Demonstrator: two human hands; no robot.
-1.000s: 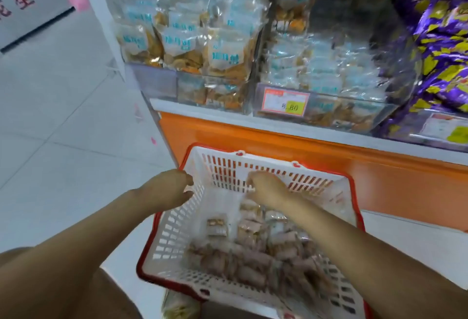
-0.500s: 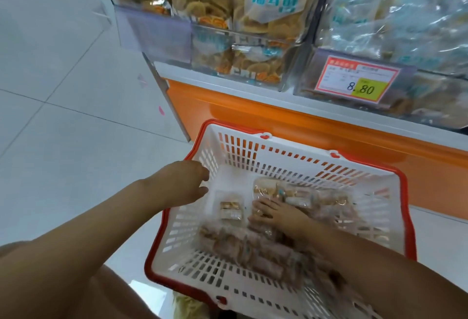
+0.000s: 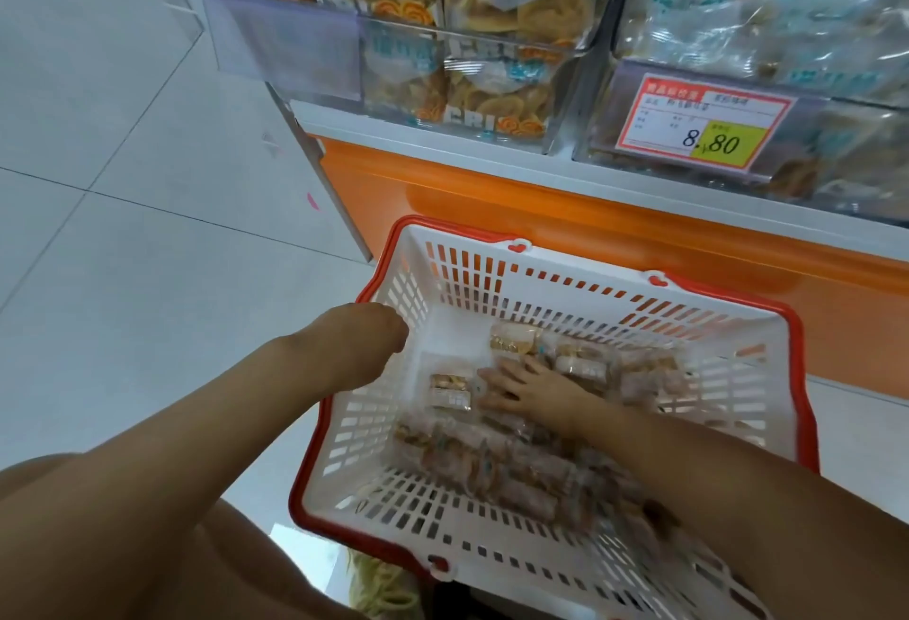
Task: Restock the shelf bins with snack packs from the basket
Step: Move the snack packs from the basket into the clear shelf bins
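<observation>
A white basket with a red rim sits low in front of the shelf. Several small clear snack packs lie piled on its bottom, and one pack lies apart near the left wall. My left hand is curled over the basket's left rim, with its fingertips hidden inside. Reaching into the basket, my right hand lies on top of the packs with its fingers spread. Above the basket, clear shelf bins hold bags of swirl crackers.
A second bin on the right carries a red and yellow price tag reading 8.80. An orange shelf base runs right behind the basket. Grey tiled floor stretches to the left. A yellowish object lies under the basket's near edge.
My right hand dropped from the basket's far wall onto the packs and now rests there. The view tilted down and closer to the shelf. My left hand stayed on the rim.
</observation>
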